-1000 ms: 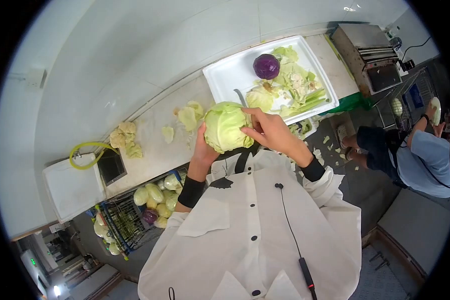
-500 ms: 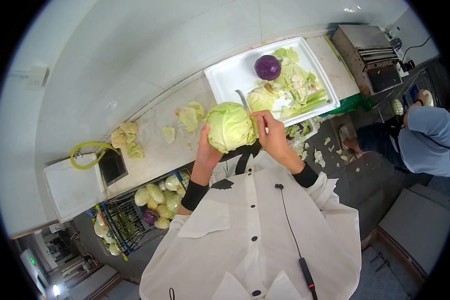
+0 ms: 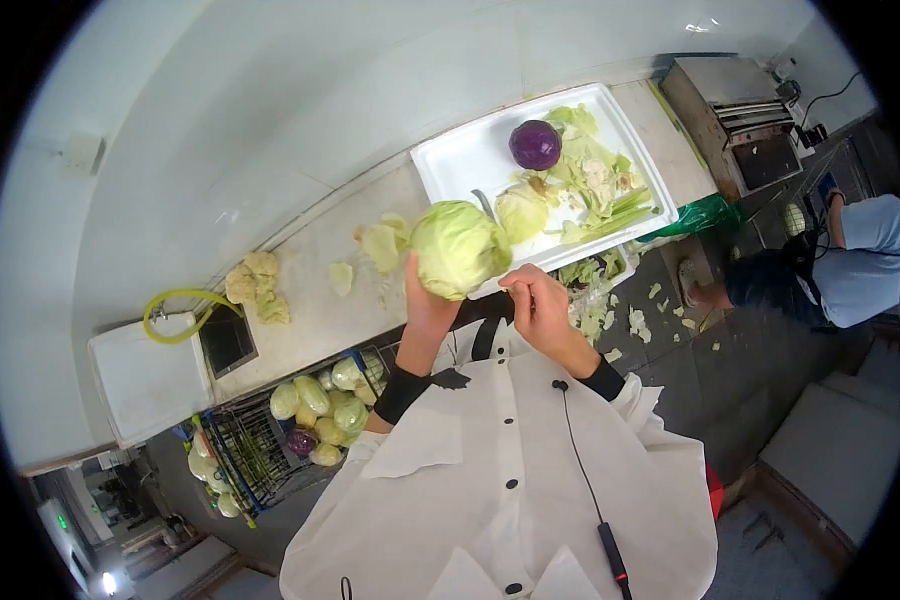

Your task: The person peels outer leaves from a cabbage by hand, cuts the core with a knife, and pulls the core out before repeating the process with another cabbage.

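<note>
A round green cabbage rests in my left hand, whose fingers wrap its left side and underside. My right hand is closed, its fingertips by the cabbage's lower right edge; whether a leaf is pinched in them is hidden. Just beyond the cabbage is a white tray. In it lie a purple cabbage, a pale green cabbage piece, loose trimmings and a dark curved handle, partly hidden by the cabbage.
Loose leaves and cauliflower lie on the counter, left of the tray. A cart with several wrapped vegetables stands below. Scraps litter the floor at right, near another person. A metal machine stands at the counter's far right.
My right hand has moved down and slightly away from the cabbage's right side, its fingers curling closed. The cabbage has turned a little in my left hand. The other person's arm has shifted.
</note>
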Tool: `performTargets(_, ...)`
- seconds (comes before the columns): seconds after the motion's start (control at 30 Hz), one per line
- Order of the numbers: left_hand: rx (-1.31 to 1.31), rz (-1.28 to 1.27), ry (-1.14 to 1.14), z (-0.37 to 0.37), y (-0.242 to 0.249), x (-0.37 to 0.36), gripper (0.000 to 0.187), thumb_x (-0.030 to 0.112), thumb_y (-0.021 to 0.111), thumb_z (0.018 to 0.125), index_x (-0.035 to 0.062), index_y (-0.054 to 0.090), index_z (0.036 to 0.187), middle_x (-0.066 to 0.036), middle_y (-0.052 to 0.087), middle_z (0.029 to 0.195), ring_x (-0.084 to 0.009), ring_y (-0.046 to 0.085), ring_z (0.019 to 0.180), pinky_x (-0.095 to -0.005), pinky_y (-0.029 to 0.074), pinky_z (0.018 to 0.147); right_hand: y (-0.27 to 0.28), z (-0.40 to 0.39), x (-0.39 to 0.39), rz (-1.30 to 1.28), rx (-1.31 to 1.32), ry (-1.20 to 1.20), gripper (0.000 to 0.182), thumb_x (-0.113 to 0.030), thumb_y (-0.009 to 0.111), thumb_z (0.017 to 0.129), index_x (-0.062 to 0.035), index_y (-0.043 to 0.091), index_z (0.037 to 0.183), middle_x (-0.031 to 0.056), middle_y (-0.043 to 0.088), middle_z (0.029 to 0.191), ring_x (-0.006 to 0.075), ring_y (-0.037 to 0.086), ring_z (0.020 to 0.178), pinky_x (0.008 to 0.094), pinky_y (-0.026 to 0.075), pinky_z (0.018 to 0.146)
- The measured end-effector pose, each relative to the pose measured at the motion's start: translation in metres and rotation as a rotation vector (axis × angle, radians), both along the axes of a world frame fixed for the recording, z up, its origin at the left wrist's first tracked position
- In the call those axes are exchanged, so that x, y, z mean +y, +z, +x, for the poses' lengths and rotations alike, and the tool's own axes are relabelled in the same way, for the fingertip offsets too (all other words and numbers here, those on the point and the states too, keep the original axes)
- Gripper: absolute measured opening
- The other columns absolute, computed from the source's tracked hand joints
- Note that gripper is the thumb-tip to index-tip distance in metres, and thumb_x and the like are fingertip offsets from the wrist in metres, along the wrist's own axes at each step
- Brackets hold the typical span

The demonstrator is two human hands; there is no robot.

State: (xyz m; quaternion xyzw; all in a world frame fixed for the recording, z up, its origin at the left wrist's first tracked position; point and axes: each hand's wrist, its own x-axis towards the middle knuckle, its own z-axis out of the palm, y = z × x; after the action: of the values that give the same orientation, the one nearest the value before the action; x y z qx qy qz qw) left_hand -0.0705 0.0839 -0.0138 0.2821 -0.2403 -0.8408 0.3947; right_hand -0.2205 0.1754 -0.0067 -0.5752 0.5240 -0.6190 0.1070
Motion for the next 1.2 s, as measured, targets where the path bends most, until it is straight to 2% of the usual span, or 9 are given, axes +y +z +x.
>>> performTargets(0.17,0.107,-0.025,0.031,0.018,0.000,-0.012,0.069,0.062,0.032,0.093,0.0182,0.033,0.146,-0.008,0.040,0.146,-0.0298,0.040,0.133,-0.0560,0.037,0.104,-0.052,-0.028,0.009,0.267,-0.548,-0.271,0.019,-0.011,0.044,0.100,-0.0021,0.060,0.105,0.0004,0.053,0.063,0.0070,0.048,0.055,0.0227,0.039,0.051)
performTargets(0.37,0.089,0.044,0.021,0.022,0.006,-0.016,0.070,0.063,0.032,0.092,0.0187,0.033,0.146,-0.009,0.038,0.147,-0.0314,0.039,0.134,-0.0573,0.037,0.104,-0.150,-0.097,0.057,0.687,-0.144,-0.380,0.023,-0.018,0.049,0.099,-0.0059,0.064,0.110,0.0077,0.062,0.068,0.0120,0.054,0.054,0.0281,0.043,0.052)
performTargets(0.43,0.103,0.038,-0.008,0.019,0.002,-0.017,0.070,0.063,0.032,0.092,0.0185,0.032,0.146,-0.009,0.037,0.147,-0.0314,0.038,0.134,-0.0577,0.036,0.104,-0.172,-0.111,0.063,0.874,-0.163,-0.337,0.026,-0.021,0.051,0.097,-0.0065,0.064,0.113,0.0139,0.066,0.074,0.0212,0.063,0.059,0.0342,0.047,0.055)
performTargets(0.47,0.111,0.031,-0.035,0.017,0.001,-0.015,0.070,0.063,0.032,0.092,0.0183,0.032,0.146,-0.009,0.037,0.148,-0.0315,0.038,0.134,-0.0582,0.036,0.104,-0.204,-0.121,0.065,0.865,0.063,-0.358,0.028,-0.022,0.051,0.097,-0.0073,0.063,0.118,0.0163,0.068,0.079,0.0286,0.066,0.067,0.0374,0.049,0.059)
performTargets(0.57,0.065,0.056,-0.056,0.011,0.007,-0.012,0.071,0.063,0.032,0.093,0.0165,0.031,0.147,-0.009,0.037,0.148,-0.0319,0.038,0.134,-0.0585,0.035,0.104,-0.171,-0.116,0.042,0.848,-0.053,-0.288,0.030,-0.023,0.050,0.097,-0.0057,0.060,0.119,0.0159,0.067,0.078,0.0312,0.065,0.069,0.0371,0.049,0.062)
performTargets(0.67,0.087,0.019,-0.066,0.006,0.000,-0.013,0.070,0.061,0.030,0.094,0.0152,0.031,0.147,-0.009,0.038,0.148,-0.0301,0.039,0.134,-0.0548,0.035,0.106,-0.067,-0.078,0.012,0.593,-0.245,-0.056,0.035,-0.025,0.054,0.096,-0.0038,0.052,0.124,0.0123,0.064,0.080,0.0242,0.063,0.070,0.0342,0.049,0.064)
performTargets(0.73,0.039,0.000,-0.073,0.005,-0.006,-0.011,0.069,0.060,0.029,0.095,0.0135,0.031,0.146,-0.010,0.039,0.147,-0.0291,0.040,0.134,-0.0516,0.036,0.107,-0.016,-0.048,0.000,0.477,-0.225,0.084,0.044,-0.025,0.061,0.092,-0.0053,0.047,0.128,0.0115,0.061,0.082,0.0256,0.062,0.071,0.0351,0.049,0.064)
performTargets(0.8,-0.003,-0.022,-0.086,0.001,-0.005,-0.012,0.068,0.058,0.028,0.096,0.0117,0.031,0.146,-0.010,0.040,0.146,-0.0281,0.041,0.133,-0.0484,0.036,0.107,0.016,-0.034,-0.011,0.410,0.099,0.095,0.061,-0.033,0.075,0.081,-0.0048,0.045,0.127,0.0125,0.056,0.076,0.0294,0.057,0.064,0.0365,0.047,0.061)
performTargets(1.2,-0.023,-0.021,-0.136,0.005,0.010,-0.013,0.067,0.055,0.026,0.098,0.0087,0.031,0.146,-0.011,0.042,0.145,-0.0270,0.044,0.131,-0.0438,0.037,0.108,0.008,-0.044,-0.024,0.496,-0.204,0.369,0.038,-0.015,0.073,0.083,-0.0036,0.043,0.104,0.0051,0.049,0.064,0.0149,0.049,0.056,0.0276,0.041,0.053)
